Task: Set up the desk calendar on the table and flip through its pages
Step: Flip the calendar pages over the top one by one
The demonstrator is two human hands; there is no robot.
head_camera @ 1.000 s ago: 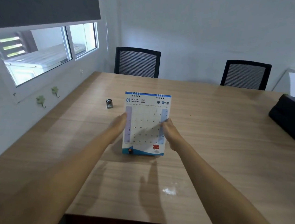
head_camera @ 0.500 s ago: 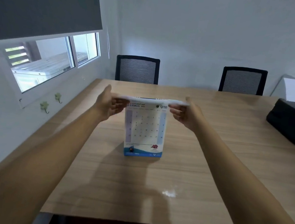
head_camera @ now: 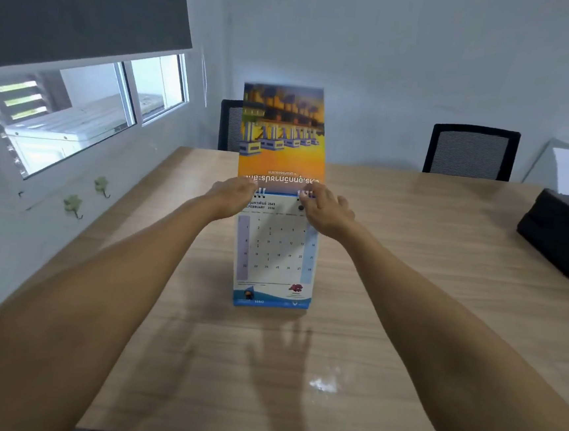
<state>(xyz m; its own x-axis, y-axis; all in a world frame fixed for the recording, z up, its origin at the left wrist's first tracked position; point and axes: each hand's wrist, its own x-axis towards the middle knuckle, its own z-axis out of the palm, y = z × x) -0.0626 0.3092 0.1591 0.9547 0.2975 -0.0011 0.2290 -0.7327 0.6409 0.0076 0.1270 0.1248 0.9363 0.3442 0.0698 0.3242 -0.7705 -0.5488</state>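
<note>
The desk calendar [head_camera: 274, 259] stands upright on the wooden table [head_camera: 410, 260], its February page facing me. One flipped page [head_camera: 281, 136] sticks straight up above the spiral binding, showing an orange picture upside down. My left hand [head_camera: 231, 193] is at the top left corner of the calendar and my right hand [head_camera: 325, 208] at the top right corner. Both hands have their fingers at the base of the raised page by the binding. How firmly they grip is blurred.
Two black mesh chairs [head_camera: 471, 151] stand behind the far edge of the table. A black bag [head_camera: 563, 233] lies at the table's right side. A window and wall hooks [head_camera: 74, 204] are on the left wall.
The January page has been lifted from the front and swung up over the binding, so it now stands vertical. Both hands went from the page's sides up to the top corners.
</note>
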